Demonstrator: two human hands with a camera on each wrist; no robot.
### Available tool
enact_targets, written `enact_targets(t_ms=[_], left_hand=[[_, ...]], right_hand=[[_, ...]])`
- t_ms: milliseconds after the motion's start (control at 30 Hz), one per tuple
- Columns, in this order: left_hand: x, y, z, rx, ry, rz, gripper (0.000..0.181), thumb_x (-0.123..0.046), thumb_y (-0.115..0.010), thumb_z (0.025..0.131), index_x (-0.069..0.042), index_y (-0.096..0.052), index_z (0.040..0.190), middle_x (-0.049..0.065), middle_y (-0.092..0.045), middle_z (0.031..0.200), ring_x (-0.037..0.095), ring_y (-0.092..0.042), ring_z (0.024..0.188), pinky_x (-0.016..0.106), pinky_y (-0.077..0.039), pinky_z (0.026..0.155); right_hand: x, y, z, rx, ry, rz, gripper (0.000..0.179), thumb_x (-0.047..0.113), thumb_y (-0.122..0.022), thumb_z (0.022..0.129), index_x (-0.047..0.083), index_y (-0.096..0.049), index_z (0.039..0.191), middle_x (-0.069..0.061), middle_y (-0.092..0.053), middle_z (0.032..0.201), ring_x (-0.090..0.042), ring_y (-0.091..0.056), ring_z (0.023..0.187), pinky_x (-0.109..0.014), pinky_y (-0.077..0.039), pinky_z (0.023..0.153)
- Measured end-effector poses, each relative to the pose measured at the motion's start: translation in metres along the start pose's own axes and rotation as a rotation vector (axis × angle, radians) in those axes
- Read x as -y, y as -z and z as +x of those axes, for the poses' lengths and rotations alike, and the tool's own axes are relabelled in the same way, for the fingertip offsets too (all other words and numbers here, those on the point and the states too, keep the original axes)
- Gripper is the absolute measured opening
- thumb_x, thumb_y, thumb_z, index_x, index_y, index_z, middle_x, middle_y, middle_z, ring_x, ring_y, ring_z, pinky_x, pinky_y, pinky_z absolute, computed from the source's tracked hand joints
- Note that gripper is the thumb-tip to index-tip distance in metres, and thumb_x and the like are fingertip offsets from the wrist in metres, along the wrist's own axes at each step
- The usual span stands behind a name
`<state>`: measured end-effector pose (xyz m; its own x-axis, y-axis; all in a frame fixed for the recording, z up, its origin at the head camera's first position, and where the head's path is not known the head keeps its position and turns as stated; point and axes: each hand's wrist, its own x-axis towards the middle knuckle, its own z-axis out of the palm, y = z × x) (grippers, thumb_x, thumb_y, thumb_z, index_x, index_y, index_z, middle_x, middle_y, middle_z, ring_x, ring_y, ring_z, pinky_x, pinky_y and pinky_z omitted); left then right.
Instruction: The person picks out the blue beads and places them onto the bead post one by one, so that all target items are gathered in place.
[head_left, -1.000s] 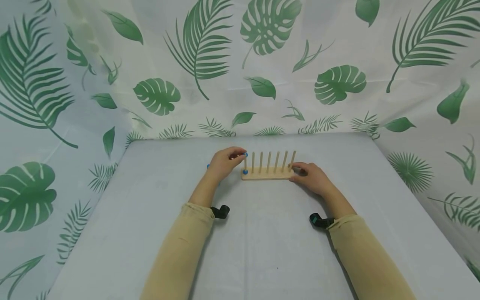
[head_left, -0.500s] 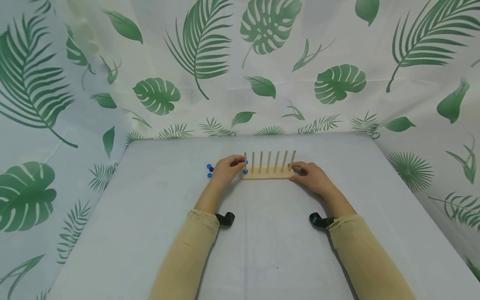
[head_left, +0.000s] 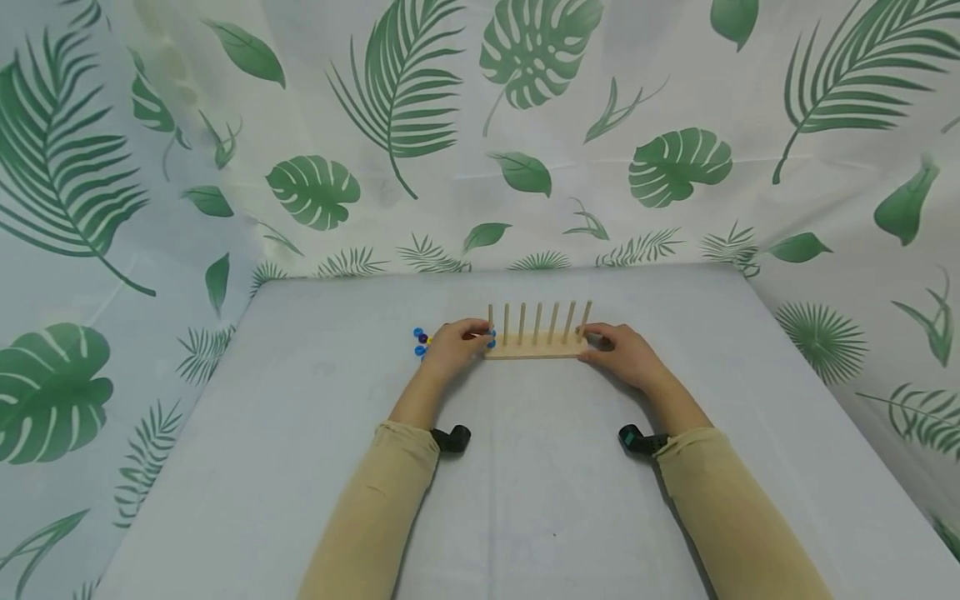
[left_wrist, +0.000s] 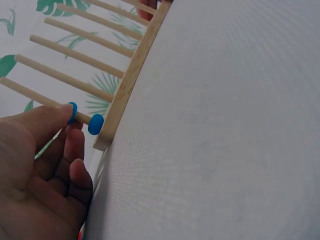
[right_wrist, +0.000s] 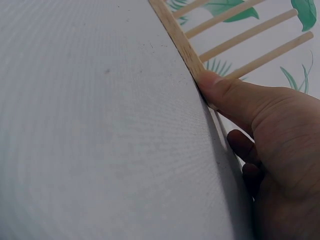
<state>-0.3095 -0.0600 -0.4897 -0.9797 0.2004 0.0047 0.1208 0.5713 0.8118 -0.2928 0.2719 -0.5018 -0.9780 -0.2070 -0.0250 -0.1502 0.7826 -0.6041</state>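
A wooden peg rack (head_left: 534,352) stands on the table with a row of upright pegs. My left hand (head_left: 453,348) pinches a blue bead (left_wrist: 73,112) between thumb and fingers. That bead is threaded on the leftmost peg (left_wrist: 27,91), low down, a small gap above another blue bead (left_wrist: 96,124) resting at the base. My right hand (head_left: 624,354) grips the right end of the rack, its thumb (right_wrist: 212,82) on the base's near edge beside the last peg (right_wrist: 272,54). The other pegs in view carry no beads.
Left of the left hand lie loose beads: blue ones (head_left: 418,332), a dark purple one (head_left: 423,339) and a yellow one, partly hidden by the hand. A white cloth (head_left: 555,467) covers the table. Behind hangs a leaf-patterned curtain (head_left: 450,217).
My left hand has moved down along the leftmost peg, bringing the blue bead from its top to near the lower bead. Loose beads at left have come into view. The right hand has stayed put.
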Motion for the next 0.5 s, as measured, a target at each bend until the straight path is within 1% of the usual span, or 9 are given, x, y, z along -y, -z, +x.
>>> enact_targets(t_ms=[233,500], left_hand=[[-0.0016,-0.0007,-0.0027,0.024,0.004,0.014,0.033,-0.033,-0.068,0.093,-0.019,-0.068,0.123,0.0,-0.07,0.118,0.02,-0.064,0.108,0.039,-0.052,0.093],[0.0013,-0.0003,-0.0024,0.033,-0.024,0.049,0.032,-0.032,-0.069,0.093,-0.018,-0.069,0.122,0.001,-0.069,0.121,0.02,-0.063,0.106,0.038,-0.051,0.092]], right_hand=[[-0.0001,0.0,-0.0012,0.001,-0.02,-0.001,0.06,0.044,-0.07,0.09,0.014,-0.054,0.14,-0.022,-0.057,0.129,-0.038,-0.051,0.121,-0.059,-0.039,0.103],[-0.0008,-0.0001,-0.0003,0.0,-0.018,0.005,0.061,0.044,-0.07,0.09,0.015,-0.054,0.141,-0.022,-0.056,0.131,-0.039,-0.051,0.122,-0.06,-0.039,0.104]])
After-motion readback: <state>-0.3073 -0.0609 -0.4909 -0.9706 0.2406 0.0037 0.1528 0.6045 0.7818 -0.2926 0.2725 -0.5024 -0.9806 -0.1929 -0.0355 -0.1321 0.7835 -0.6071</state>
